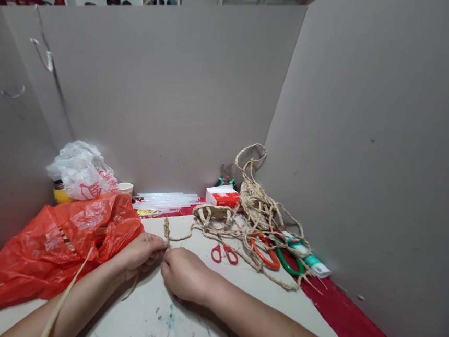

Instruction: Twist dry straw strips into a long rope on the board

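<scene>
Both my hands meet over the board near the middle. My left hand (146,253) pinches the lower end of a tan braided straw cord (166,228), whose short thick end stands up above the fingers. Close beside it, my right hand (184,274) is closed, knuckles up, against the same spot; its fingertips are hidden. A thin strand runs from the cord to the right, toward a tangled heap of straw rope (258,205). A pale flat straw strip (65,301) lies across my left forearm. Red-handled scissors (224,254) rest right of my hands.
A red plastic bag (55,253) fills the left side, with a white plastic bag (85,169) behind it. Clear glue sticks (168,201), a red-and-white box (222,195) and pliers (227,178) line the back. Orange (266,253) and green handles (290,263) and a tube (313,260) lie right. Grey partitions (168,95) enclose the table.
</scene>
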A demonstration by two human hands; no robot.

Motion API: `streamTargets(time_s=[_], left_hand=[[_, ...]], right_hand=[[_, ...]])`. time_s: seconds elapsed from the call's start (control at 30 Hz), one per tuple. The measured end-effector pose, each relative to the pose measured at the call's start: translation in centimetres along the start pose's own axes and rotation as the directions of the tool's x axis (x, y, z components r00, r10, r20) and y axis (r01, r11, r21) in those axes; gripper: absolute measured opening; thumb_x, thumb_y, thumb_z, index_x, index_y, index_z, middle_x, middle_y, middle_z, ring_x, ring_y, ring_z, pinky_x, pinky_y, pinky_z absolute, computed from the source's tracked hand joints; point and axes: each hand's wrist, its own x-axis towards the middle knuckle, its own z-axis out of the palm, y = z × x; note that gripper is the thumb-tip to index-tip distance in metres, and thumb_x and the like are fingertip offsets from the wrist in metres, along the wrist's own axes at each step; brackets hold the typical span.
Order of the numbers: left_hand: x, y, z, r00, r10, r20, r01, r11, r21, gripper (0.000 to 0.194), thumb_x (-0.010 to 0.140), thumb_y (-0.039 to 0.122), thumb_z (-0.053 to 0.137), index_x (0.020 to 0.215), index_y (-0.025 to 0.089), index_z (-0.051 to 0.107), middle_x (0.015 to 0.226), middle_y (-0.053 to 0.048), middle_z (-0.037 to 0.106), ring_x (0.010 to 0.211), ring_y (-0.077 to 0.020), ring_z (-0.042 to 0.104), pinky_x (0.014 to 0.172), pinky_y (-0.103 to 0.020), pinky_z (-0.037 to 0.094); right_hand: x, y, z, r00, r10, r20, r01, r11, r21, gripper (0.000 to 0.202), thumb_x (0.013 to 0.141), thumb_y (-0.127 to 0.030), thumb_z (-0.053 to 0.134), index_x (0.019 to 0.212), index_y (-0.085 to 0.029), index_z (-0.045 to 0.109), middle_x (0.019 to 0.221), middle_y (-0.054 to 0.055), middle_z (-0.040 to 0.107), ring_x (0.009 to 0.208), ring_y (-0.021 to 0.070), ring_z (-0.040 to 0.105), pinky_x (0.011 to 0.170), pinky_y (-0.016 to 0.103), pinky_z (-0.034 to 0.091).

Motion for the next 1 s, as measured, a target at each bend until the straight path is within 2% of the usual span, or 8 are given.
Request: streamTargets(time_s=[0.1, 0.17, 0.23, 0.3, 0.4, 0.57, 0.77, 1.0], left_hand=[[-0.2, 0.2, 0.0, 1.0, 0.017, 0.017, -0.017, 1.0, -0.013, 0.029, 0.067, 0.036, 0.064, 0.06, 0.018, 0.042, 0.041, 0.012, 0.026, 0.036, -0.0021, 0.011, 0.037, -0.021, 0.004], [-0.2, 0.4, -0.3, 0.999, 0.027, 0.031, -0.026, 0.999, -0.028, 0.024, 0.067, 0.032, 0.064, 0.064, 0.017, 0.046, 0.041, 0.012, 0.026, 0.036, -0.0021, 0.011, 0.037, -0.021, 0.004], [-0.3, 0.6, -0.7, 0.998, 0.025, 0.059, -0.022, 0.998, -0.065, 0.024, 0.068, 0.031, 0.065, 0.064, 0.017, 0.045, 0.042, 0.012, 0.024, 0.037, -0.0021, 0.011, 0.037, -0.02, 0.004], [-0.3, 0.9, -1.0, 0.996, 0.02, 0.088, -0.012, 0.996, -0.093, 0.025, 0.068, 0.032, 0.066, 0.065, 0.017, 0.046, 0.044, 0.012, 0.022, 0.039, -0.0021, 0.01, 0.038, -0.019, 0.004], [-0.2, 1.0, -1.3, 0.992, 0.0, 0.123, 0.013, 0.994, -0.109, 0.024, 0.07, 0.031, 0.067, 0.069, 0.017, 0.048, 0.046, 0.012, 0.022, 0.04, -0.0022, 0.009, 0.038, -0.019, 0.004], [0.0, 0.8, -1.4, 0.989, 0.029, 0.143, -0.013, 0.994, -0.11, 0.025, 0.073, 0.031, 0.065, 0.068, 0.017, 0.045, 0.047, 0.011, 0.022, 0.04, -0.0026, 0.009, 0.038, -0.019, 0.004], [-0.1, 0.7, -1.3, 0.981, 0.026, 0.191, -0.03, 0.999, 0.017, 0.025, 0.078, 0.038, 0.059, 0.073, 0.013, 0.055, 0.045, 0.011, 0.022, 0.039, -0.0033, 0.009, 0.038, -0.021, 0.004], [0.0, 0.2, -0.7, 0.99, 0.135, 0.039, -0.141, 0.953, 0.269, 0.033, 0.068, 0.044, 0.064, 0.068, 0.014, 0.052, 0.053, 0.007, 0.041, 0.045, -0.0049, 0.026, 0.043, -0.019, 0.017]], right_hand=[[-1.2, -0.9, -0.4, 0.99, -0.132, 0.037, 0.137, 0.927, -0.348, 0.016, 0.075, -0.019, 0.047, 0.062, -0.016, 0.055, 0.072, 0.012, 0.065, 0.07, 0.024, 0.062, 0.059, 0.03, 0.041], [-1.5, -1.1, -1.5, 0.943, -0.125, 0.309, 0.19, 0.963, -0.191, 0.017, 0.076, -0.021, 0.048, 0.062, -0.017, 0.055, 0.064, 0.007, 0.063, 0.061, 0.0199, 0.061, 0.055, 0.027, 0.041], [-1.1, -0.8, -3.0, 0.922, -0.134, 0.362, 0.105, 0.99, 0.098, 0.019, 0.079, -0.022, 0.048, 0.062, -0.017, 0.053, 0.054, 0.001, 0.057, 0.047, 0.0129, 0.055, 0.047, 0.022, 0.039], [0.1, -0.1, -4.2, 0.994, -0.091, 0.067, 0.067, 0.95, 0.305, 0.022, 0.082, -0.02, 0.045, 0.062, -0.016, 0.051, 0.051, -0.002, 0.052, 0.04, 0.0077, 0.046, 0.042, 0.019, 0.036], [2.0, 1.2, -4.3, 0.955, 0.022, -0.296, 0.111, 0.899, 0.424, 0.022, 0.086, -0.021, 0.044, 0.066, -0.014, 0.05, 0.057, -0.002, 0.054, 0.041, 0.0052, 0.045, 0.04, 0.016, 0.034], [3.3, 2.3, -1.9, 0.989, 0.068, 0.134, -0.133, 0.815, 0.564, 0.027, 0.091, -0.031, 0.037, 0.075, -0.015, 0.05, 0.052, -0.004, 0.052, 0.033, 0.0051, 0.041, 0.033, 0.015, 0.029], [3.5, 2.9, -2.1, 0.983, 0.065, 0.172, -0.146, 0.845, 0.515, 0.031, 0.086, -0.03, 0.044, 0.062, -0.014, 0.054, 0.037, -0.008, 0.034, 0.027, 0.0034, 0.022, 0.027, 0.018, 0.013], [4.0, 3.6, -2.3, 0.966, 0.095, 0.239, -0.212, 0.822, 0.528, 0.021, 0.076, -0.021, 0.049, 0.055, -0.017, 0.046, 0.036, -0.009, 0.035, 0.026, 0.0038, 0.022, 0.028, 0.018, 0.014]])
